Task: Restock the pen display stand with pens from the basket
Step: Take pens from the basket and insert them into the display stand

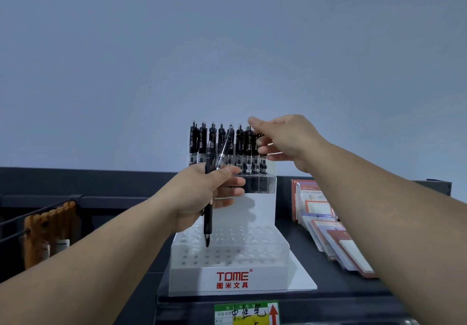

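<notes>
A clear stepped pen display stand (235, 271) with a red TOME logo sits on the dark shelf. Its top back row holds several upright black pens (202, 140); the lower tiers show open holes. My left hand (202, 193) grips two black pens (208, 223) in front of the stand, one hanging tip down, the other leaning up to the right. My right hand (280, 140) reaches to the right end of the back row, fingers around the tops of the pens there. The basket is not in view.
Packs of cards or notebooks (328, 226) lean on the shelf to the right of the stand. At left, a dark wire rack (38, 213) holds brown items. A green and yellow price label (246, 313) is on the shelf's front edge. A plain wall is behind.
</notes>
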